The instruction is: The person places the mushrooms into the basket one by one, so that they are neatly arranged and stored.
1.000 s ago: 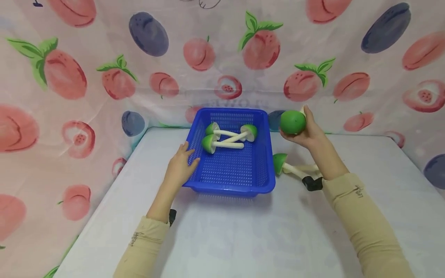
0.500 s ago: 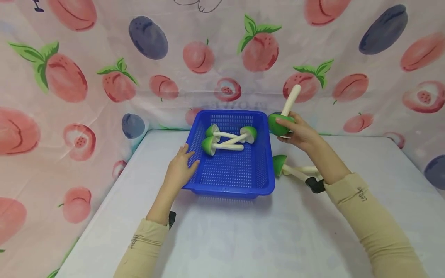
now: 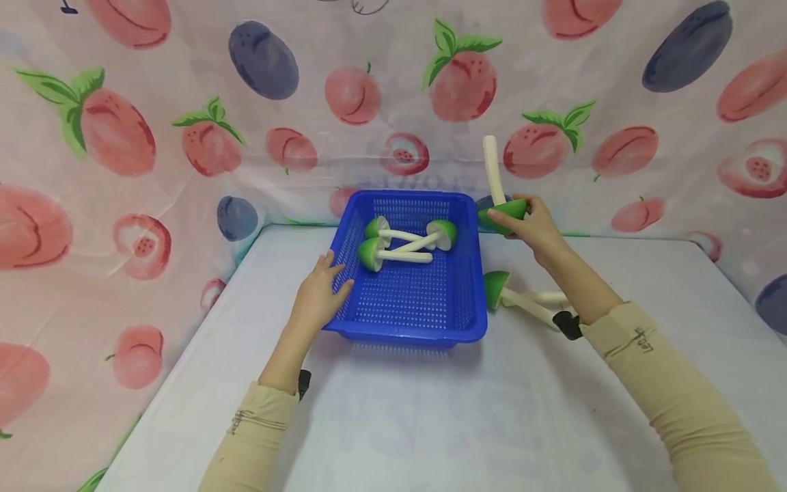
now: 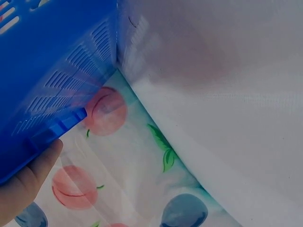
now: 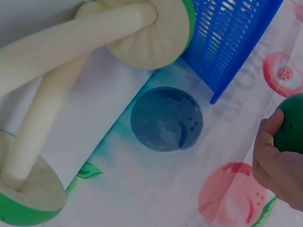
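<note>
My right hand (image 3: 535, 225) pinches a toy mushroom (image 3: 494, 171) by its green cap, stem pointing up, beside the far right corner of a blue plastic basket (image 3: 406, 333). In the right wrist view only part of its green cap (image 5: 291, 125) shows beyond my fingers. My left hand (image 3: 316, 294) rests on the basket's left rim with fingers spread; from the left wrist view, a finger (image 4: 47, 158) touches the rim's outer side. Several mushrooms (image 3: 402, 257) with green caps and pale stems lie crossed in the far half of the basket.
Right of the basket, more mushrooms lie on the white table (image 3: 418, 424), including one green-capped mushroom (image 3: 494, 290) against the basket wall, partly hidden by my right forearm. A fruit-printed cloth (image 3: 393, 89) hangs behind the table and along its left side.
My right hand has moved slightly left toward the basket and turned the mushroom, so its stem now points up instead of away. The left hand and basket have stayed in place.
</note>
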The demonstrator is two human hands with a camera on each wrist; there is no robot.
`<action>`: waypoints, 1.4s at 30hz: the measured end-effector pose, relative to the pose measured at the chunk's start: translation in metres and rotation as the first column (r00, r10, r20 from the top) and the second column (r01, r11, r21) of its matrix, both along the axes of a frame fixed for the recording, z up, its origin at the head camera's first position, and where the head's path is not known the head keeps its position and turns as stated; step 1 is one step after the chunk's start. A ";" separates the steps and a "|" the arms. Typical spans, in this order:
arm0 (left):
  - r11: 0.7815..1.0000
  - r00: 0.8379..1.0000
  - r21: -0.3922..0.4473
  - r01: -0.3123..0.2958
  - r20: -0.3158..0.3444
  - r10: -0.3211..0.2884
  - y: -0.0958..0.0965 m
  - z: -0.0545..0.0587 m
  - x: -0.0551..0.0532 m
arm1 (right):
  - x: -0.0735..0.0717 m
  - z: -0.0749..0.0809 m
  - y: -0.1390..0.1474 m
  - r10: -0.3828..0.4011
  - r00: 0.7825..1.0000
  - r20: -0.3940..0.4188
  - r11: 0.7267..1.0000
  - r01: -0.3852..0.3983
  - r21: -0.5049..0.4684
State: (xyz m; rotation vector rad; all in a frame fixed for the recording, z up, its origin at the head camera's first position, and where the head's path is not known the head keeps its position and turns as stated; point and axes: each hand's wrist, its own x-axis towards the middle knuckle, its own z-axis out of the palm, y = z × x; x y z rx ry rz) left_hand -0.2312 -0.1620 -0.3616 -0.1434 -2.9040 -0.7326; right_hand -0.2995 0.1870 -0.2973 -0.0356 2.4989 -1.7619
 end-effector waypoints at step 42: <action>1.000 1.000 0.025 0.007 0.017 -0.008 -0.001 0.002 0.000 | -0.007 -0.016 -0.044 0.365 0.909 -0.203 0.844 -0.232 0.483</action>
